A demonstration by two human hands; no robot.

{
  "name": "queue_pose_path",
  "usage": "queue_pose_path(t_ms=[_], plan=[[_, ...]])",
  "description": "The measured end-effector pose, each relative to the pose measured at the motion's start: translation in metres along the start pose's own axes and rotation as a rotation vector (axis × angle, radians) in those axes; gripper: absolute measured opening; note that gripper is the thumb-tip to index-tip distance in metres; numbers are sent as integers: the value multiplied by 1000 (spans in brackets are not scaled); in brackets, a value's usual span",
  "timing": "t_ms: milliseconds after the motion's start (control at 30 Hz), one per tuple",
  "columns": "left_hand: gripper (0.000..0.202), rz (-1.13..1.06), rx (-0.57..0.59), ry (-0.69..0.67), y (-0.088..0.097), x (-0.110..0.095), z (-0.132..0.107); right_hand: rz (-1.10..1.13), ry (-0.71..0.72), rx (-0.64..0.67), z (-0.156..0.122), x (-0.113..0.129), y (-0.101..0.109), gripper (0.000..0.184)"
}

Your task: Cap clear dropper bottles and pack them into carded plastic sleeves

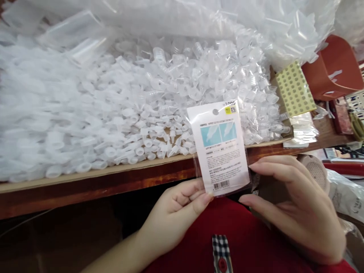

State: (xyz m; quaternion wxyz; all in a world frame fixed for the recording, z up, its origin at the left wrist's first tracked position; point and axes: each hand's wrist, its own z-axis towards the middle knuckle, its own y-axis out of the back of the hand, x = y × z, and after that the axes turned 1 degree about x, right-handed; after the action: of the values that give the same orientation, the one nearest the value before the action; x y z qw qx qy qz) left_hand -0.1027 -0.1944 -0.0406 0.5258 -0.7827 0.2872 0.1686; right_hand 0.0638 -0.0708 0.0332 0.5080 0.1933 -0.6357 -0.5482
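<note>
A small clear packet with a white printed card [220, 148] stands upright in front of me, above my red garment. My left hand [179, 212] pinches its lower left corner between thumb and curled fingers. My right hand [295, 204] touches its lower right edge with index finger and thumb, fingers bent around the packet's side. The card shows two pale blue pictures, small text and a barcode. Behind it a wide heap of small translucent plastic nozzles and caps [148, 113] lies on a cardboard sheet [85, 175].
The cardboard rests on a wooden table edge [99, 189]. Clear plastic bags [270, 26] are piled at the back. A yellow dotted sheet [294, 89] and a red-brown container [332, 70] sit to the right, with assorted clutter beyond.
</note>
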Motion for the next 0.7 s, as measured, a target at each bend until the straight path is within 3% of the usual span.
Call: queue_pose_path(t_ms=[133,267,400,700], plan=[[22,21,-60,26,3,3,0,386,-173,-103,-23,-29,-18,31],[16,52,-205,22,-4,5,2,654,-191,-123,-32,-40,-47,18],[18,102,-293,18,-10,7,4,782,-166,-186,-31,-41,-62,9],[20,221,-341,61,-24,5,10,831,-210,-246,-32,-44,-61,9]])
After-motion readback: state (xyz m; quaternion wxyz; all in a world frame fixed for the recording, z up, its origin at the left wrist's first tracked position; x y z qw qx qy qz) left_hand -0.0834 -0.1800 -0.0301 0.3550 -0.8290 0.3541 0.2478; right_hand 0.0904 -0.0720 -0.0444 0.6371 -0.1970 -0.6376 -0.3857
